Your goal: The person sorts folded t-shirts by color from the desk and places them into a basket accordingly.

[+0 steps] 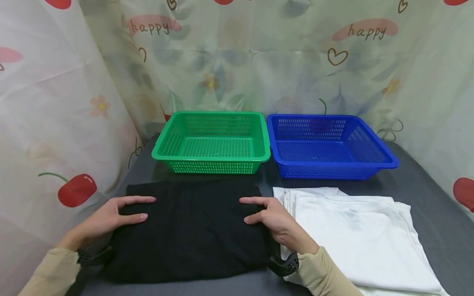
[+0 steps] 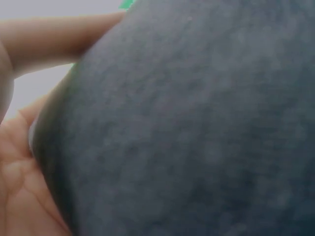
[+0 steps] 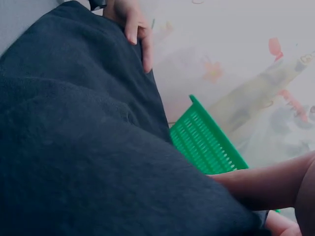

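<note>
A folded black cloth (image 1: 189, 234) spreads between my two hands in the head view. My left hand (image 1: 105, 218) grips its left side, thumb and index finger showing on top and the other fingers hidden by the fabric. On the opposite side my right hand (image 1: 281, 224) grips it the same way. Dark fabric (image 2: 197, 123) fills most of the left wrist view, its edge in front of the palm (image 2: 24, 182). In the right wrist view, the cloth (image 3: 88, 147) runs across towards the left hand (image 3: 135, 29). Its underside is out of sight.
Behind the cloth stands a green basket (image 1: 211, 158), with a blue basket (image 1: 333, 166) beside it on the right. Folded white cloth (image 1: 355, 238) lies in layers at the right, close to my right hand. A printed curtain (image 1: 237, 61) surrounds the grey table (image 1: 433, 205).
</note>
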`<state>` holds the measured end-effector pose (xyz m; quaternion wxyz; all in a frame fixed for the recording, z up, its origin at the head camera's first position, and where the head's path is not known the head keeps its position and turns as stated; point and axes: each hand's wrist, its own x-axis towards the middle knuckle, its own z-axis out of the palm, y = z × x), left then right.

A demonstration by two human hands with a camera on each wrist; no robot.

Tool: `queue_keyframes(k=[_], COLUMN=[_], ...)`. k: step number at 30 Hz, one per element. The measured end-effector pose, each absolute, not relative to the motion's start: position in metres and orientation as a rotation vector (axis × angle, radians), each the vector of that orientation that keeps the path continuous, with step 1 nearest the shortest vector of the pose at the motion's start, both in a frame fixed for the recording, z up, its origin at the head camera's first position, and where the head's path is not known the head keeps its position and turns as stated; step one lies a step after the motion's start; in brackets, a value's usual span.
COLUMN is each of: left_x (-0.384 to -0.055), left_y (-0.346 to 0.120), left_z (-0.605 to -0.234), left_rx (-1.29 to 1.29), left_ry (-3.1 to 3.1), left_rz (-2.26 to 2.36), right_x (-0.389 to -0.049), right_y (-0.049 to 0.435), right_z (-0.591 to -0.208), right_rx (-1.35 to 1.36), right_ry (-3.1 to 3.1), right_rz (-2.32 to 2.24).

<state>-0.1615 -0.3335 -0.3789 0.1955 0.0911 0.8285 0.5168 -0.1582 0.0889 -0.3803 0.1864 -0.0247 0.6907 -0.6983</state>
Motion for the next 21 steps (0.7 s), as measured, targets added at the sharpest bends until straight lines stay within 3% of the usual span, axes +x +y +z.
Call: queue_keyframes(k=[21], left_x=[-0.161], left_y=[-0.331], left_z=[-0.333], left_rx=[0.357], left_ry=[2.506], left_rz=[1.448], right_x=[-0.152], right_y=[0.107], right_z=[-0.341], right_rx=[-0.297], right_ry=[1.928], right_rz=[-2.105])
